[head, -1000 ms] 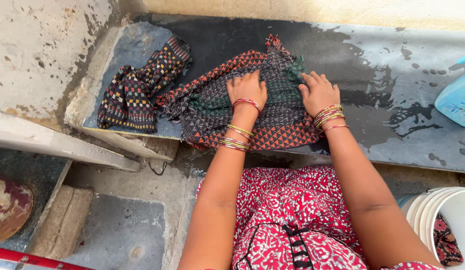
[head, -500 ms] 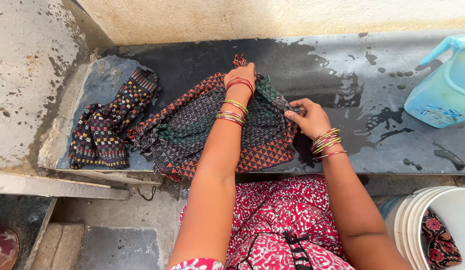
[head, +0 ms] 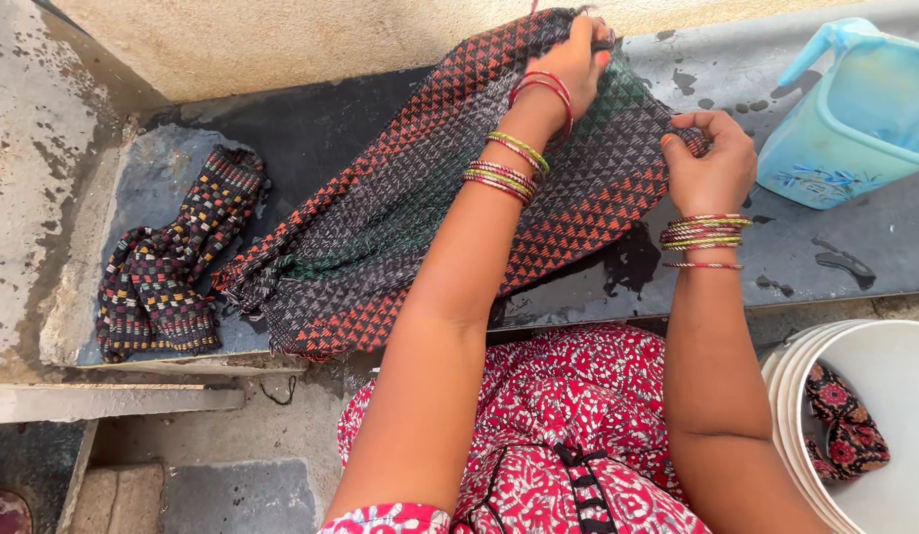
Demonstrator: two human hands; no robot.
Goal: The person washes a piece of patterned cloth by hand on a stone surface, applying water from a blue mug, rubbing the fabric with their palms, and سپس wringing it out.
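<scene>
The left hand [head: 576,61] and the right hand [head: 711,163] each gripped the far edge of the red and black cloth [head: 420,213]. The cloth lay spread on the wet counter [head: 825,247] under both hands. A blue jug [head: 855,114] stood just right of the right hand.

single head cam, looks steeply down from above at wet stone slab [head: 835,247], facing wall, pretty close, arms fill lower frame; no second view
</scene>
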